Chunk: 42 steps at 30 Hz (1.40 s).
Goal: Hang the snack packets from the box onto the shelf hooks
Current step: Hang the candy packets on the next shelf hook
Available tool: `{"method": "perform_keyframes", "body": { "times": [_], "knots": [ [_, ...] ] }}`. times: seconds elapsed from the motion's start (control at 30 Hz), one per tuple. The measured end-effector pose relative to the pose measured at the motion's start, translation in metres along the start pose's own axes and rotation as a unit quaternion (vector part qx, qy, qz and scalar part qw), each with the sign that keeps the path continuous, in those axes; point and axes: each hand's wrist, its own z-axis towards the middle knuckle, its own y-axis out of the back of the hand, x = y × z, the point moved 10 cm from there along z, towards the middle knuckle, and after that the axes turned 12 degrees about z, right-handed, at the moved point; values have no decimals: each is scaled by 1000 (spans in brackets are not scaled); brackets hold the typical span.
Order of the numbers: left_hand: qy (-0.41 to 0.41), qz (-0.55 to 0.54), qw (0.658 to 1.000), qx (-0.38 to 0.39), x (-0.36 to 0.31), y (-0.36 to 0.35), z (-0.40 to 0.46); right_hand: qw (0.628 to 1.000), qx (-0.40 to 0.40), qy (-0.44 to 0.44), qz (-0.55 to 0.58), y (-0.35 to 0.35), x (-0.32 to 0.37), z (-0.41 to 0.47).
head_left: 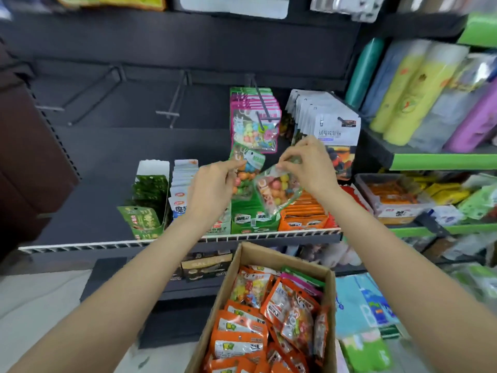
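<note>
head view: both arms reach forward over the open box (252, 278). the left hand (215, 184) pinches a green-topped packet (243, 170); the right hand (306, 162) pinches a clear candy packet (277, 192) by its top, tilted, below the pink packets on the hook (259, 103).

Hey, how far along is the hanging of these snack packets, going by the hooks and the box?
Done: pink packets and white packets fill two hooks. In hand: the left hand holds a green packet, the right hand pinches a clear candy packet; neither is hooked yet. Left: two hooks are bare, and the box is still full.
</note>
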Motion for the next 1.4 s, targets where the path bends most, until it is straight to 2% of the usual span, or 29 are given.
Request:
{"method": "perform_keyframes", "body": {
  "times": [0.1,0.2,0.3,0.53,0.77,1.03,1.2,1.3,1.4],
  "knots": [
    [36,2,998,-59,13,30,11,999,-24,34,34,4,9,24],
    [48,25,994,-96,22,49,18,994,-29,19,100,-4,10,40],
    [48,45,994,-86,23,51,25,986,-37,8,162,-10,11,53],
    [53,71,994,-70,25,50,41,982,-53,-12,180,-10,4,71],
    [52,54,994,-76,27,47,51,981,-6,-5,193,-13,5,78],
    [61,50,994,-74,34,48,56,992,-98,-43,60,-19,0,107],
    [52,46,995,-67,32,46,58,993,-87,-59,45,-24,1,118],
    [60,16,997,-48,37,40,57,991,-96,-40,82,-18,-1,109],
    [71,-76,995,-6,41,26,55,989,-92,-32,109,-7,-3,84]
  ]
}}
